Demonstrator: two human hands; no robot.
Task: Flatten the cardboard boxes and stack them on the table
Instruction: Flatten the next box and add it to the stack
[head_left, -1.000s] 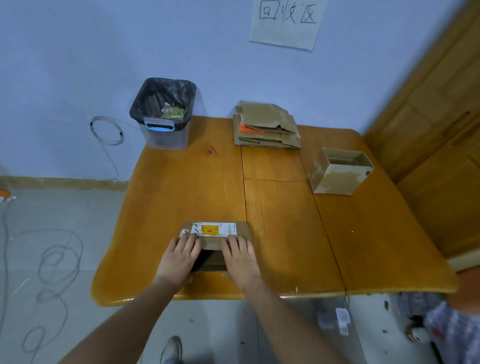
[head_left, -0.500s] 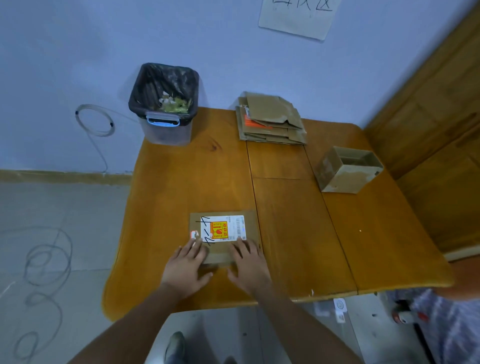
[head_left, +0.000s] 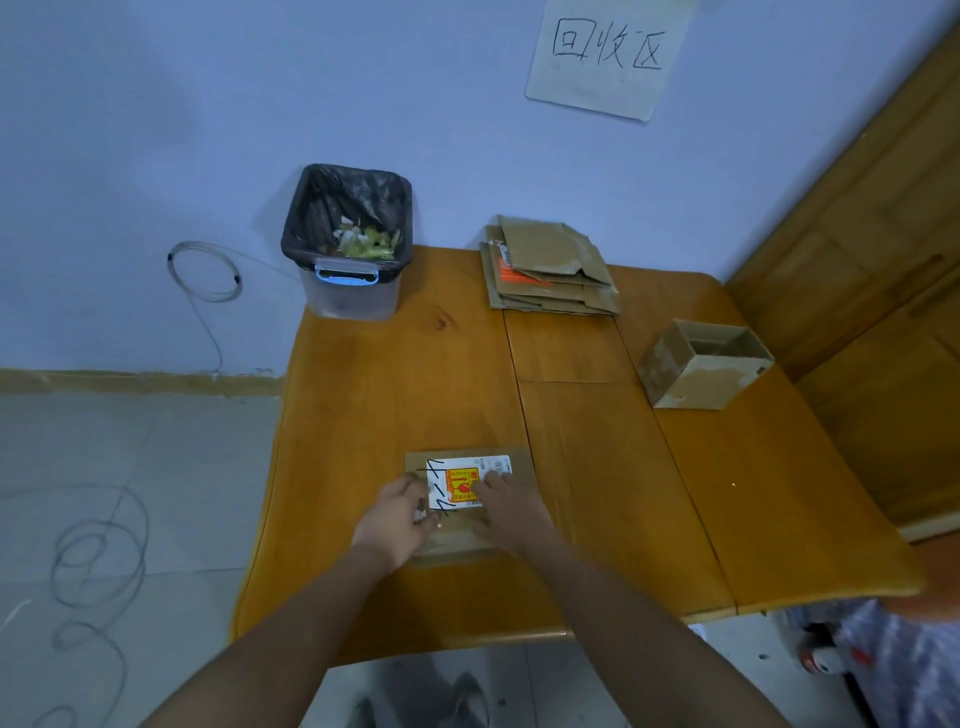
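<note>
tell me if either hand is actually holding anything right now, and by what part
Nothing is gripped. The left hand and right hand press flat on the near half of the flattened box.

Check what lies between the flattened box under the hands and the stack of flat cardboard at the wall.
Head view: only bare wooden table separates the flattened box from the stack.
</note>
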